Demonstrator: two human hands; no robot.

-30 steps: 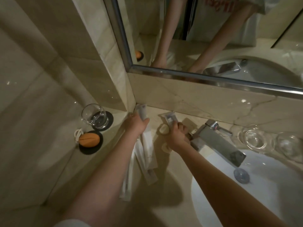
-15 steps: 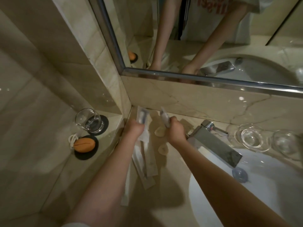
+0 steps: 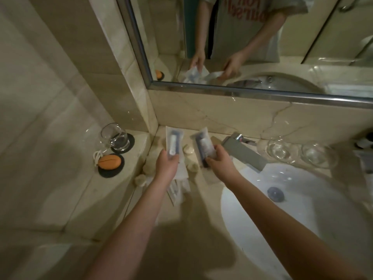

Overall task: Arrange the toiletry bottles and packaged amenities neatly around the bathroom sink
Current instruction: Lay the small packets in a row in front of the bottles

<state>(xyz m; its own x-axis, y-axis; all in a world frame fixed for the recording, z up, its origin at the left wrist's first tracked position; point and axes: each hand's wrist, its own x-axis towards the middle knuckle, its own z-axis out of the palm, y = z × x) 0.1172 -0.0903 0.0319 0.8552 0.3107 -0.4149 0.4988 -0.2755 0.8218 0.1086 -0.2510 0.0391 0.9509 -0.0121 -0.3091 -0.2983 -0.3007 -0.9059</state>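
Two hands, left hand pinching left packet by near end, right hand gripping right packet

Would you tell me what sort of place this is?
Probably a hotel bathroom: a white sink with a metal tap, a wall mirror above, and sealed amenity packets held in the left hand and right hand.
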